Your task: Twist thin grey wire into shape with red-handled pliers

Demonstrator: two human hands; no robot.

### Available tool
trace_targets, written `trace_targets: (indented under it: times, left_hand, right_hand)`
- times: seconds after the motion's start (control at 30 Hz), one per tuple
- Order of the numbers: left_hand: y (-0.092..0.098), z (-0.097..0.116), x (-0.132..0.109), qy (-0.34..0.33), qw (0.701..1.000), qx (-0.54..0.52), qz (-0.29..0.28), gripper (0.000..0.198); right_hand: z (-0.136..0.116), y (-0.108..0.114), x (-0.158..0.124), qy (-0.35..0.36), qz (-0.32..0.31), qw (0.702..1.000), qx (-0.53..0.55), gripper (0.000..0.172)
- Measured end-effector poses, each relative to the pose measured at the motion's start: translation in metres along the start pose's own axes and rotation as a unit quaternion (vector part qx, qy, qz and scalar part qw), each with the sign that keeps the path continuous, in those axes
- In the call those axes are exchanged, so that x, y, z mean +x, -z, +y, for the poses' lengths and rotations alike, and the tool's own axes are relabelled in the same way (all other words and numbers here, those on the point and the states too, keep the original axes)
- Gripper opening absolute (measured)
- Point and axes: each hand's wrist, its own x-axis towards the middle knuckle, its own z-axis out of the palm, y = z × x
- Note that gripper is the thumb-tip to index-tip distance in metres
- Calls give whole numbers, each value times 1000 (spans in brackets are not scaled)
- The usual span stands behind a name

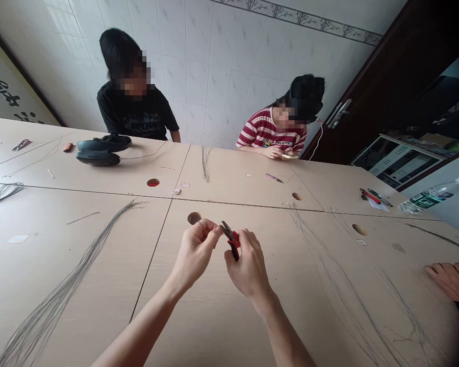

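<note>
Over the middle of the table, my right hand (pixel 248 262) grips a pair of pliers (pixel 228 232) with red and black handles, its jaws pointing up and to the left. My left hand (pixel 197 250) is closed in a pinch close beside the jaws. Whatever sits between its thumb and forefinger is too small to make out. To the left lies a long bundle of thin grey wires (pixel 86 260), its tips gathered at the far end. Looser wires (pixel 331 270) stretch across the table on the right.
Across the table (pixel 145 311) sit two people, one holding a phone (pixel 289 156). Another person's hand (pixel 452 280) rests at the right edge. A dark headset (pixel 99 150), a water bottle (pixel 434 196) and red-handled tools (pixel 369 197) lie around. Round holes (pixel 194 218) pierce the tabletop.
</note>
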Motion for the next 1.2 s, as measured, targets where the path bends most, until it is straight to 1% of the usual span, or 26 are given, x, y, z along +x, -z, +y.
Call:
trace_targets:
  times: [0.23, 0.57, 0.83, 1.03, 1.2]
  left_hand:
    - [-3, 0, -1, -15, 1000, 9, -5, 25]
    - [-3, -2, -2, -20, 1000, 12, -3, 23]
    - [-5, -3, -1, -12, 1000, 22, -5, 26]
    - [-6, 1, -1, -10, 999, 44, 2, 20]
    - [-5, 3, -1, -7, 998, 66, 8, 19]
  right_hand:
    - [2, -2, 0, -5, 28, 999, -25, 18]
    - [1, -2, 1, -5, 38, 998, -44, 13]
    - [6, -4, 0, -8, 50, 997, -56, 12]
    - [6, -3, 1, 4, 72, 995, -70, 11]
    - [8, -5, 2, 14, 77, 994, -73, 12]
